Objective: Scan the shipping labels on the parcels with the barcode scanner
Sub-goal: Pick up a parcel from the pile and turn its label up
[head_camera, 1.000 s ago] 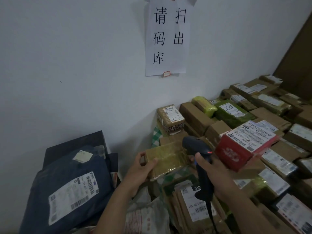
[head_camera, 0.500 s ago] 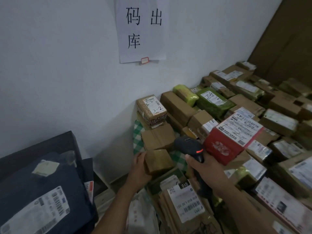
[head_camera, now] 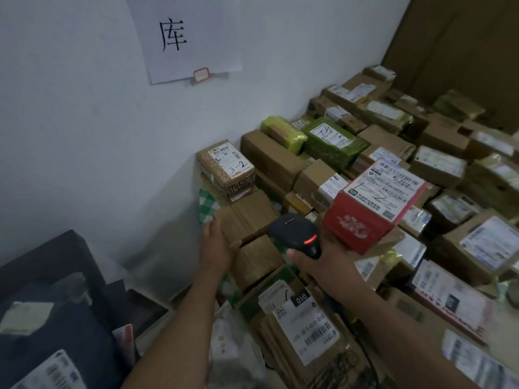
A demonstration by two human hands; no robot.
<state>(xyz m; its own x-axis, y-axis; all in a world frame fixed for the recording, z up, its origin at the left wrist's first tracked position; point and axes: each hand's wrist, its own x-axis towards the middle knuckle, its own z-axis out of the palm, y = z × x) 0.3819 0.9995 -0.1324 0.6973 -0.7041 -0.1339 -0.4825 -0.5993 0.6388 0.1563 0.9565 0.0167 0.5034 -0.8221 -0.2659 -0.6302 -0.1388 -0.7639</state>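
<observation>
My right hand (head_camera: pixel 328 265) grips the handle of a black barcode scanner (head_camera: pixel 292 231), whose red light is lit. The scanner head hovers over the parcel pile, just left of a red box (head_camera: pixel 354 228) that has a white shipping label on top. My left hand (head_camera: pixel 216 245) lies with straight fingers against the left side of a plain brown box (head_camera: pixel 247 214). Its thumb touches the top edge of a small tape-wrapped brown parcel (head_camera: pixel 258 262) that sits in the pile. A labelled flat carton marked 010 (head_camera: pixel 306 329) lies below both hands.
Many labelled cardboard parcels (head_camera: pixel 438 164) are stacked from the middle to the far right. A box marked 3-2 (head_camera: pixel 227 169) stands against the white wall (head_camera: pixel 84 122), with green parcels (head_camera: pixel 331 141) behind it. Dark blue mailer bags (head_camera: pixel 47 332) are piled at lower left. A paper sign (head_camera: pixel 185 37) hangs above.
My left hand set the small tape-wrapped parcel down in the pile and opened, its fingers now reaching the plain box behind. The view dropped and shifted right. The scanner stays in my right hand.
</observation>
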